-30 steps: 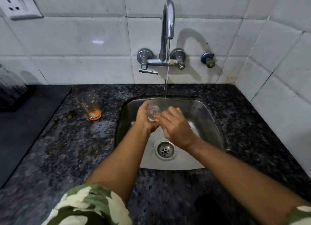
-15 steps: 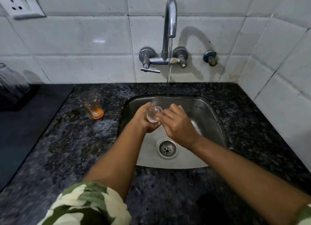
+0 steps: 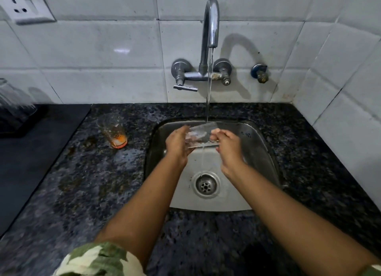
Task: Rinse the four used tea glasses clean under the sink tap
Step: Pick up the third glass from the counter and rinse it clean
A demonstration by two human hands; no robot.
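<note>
Head view: blurred glass (image 3: 199, 136) between hands

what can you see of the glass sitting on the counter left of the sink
The glass on the counter is clear and tapered, wider at the rim than at the base. It stands upright on the dark speckled counter, left of the steel sink, apart from it. An orange-brown residue sits in its bottom and streaks cling to its inner wall, so it looks unrinsed. Nothing touches it but the counter; both hands are over the sink.
</note>
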